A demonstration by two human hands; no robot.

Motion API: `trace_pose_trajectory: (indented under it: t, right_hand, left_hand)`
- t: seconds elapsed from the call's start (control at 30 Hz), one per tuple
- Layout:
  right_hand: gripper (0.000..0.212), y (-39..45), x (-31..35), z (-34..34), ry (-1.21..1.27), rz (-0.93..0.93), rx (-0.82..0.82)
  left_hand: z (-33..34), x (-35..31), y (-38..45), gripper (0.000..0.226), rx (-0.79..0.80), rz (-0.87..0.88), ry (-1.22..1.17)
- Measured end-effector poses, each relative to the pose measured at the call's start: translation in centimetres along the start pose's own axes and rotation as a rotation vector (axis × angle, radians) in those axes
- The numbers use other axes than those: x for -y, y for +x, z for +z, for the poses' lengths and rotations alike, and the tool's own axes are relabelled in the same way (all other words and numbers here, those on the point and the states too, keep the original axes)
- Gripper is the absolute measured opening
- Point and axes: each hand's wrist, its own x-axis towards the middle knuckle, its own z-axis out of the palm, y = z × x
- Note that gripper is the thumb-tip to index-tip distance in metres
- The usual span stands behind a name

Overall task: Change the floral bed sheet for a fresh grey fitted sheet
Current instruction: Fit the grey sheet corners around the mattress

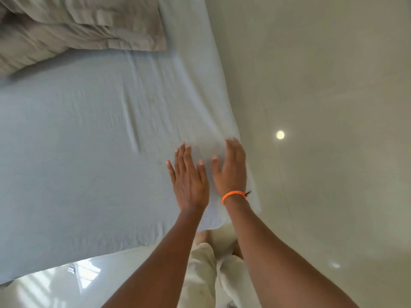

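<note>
Leftmost: pillows (pixel 73 25), stacked at the bed's head. Centre: grey fitted sheet (pixel 66 141), already spread over the mattress, creases remaining. Left hand (pixel 189 178), fingers flat, pressing the corner, likely smoothing. Right hand (pixel 231 170), likewise flat, orange wristband (pixel 233 195), at the edge.

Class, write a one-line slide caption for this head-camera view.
Both open hands, left and right, smooth the grey fitted sheet near the bed's corner.
</note>
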Motion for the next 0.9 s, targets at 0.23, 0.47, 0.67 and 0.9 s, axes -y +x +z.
trace_pose_trajectory:
  t: [0.23, 0.47, 0.67, 0.9]
  right_hand:
    - [0.063, 7.4, 8.9, 8.5, -0.215, -0.505, 0.317]
    - [0.062, 15.8, 10.0, 11.1, -0.498, -0.808, 0.461]
    - [0.056, 24.0, 4.8, 5.8, -0.389, -0.555, 0.257]
    - [0.046, 30.2, -3.7, -2.3, -0.089, -0.092, 0.839]
  left_hand:
    - [-2.2, 7.4, 9.1, 0.059, -0.191, -0.282, 0.016]
    - [-0.8, 7.7, 17.3, 0.066, -0.219, -0.452, 0.178]
    - [4.3, -3.3, 23.3, 0.067, -0.176, -0.254, 0.244]
    - [9.7, -15.7, 24.5, 0.066, -0.065, -0.108, 0.381]
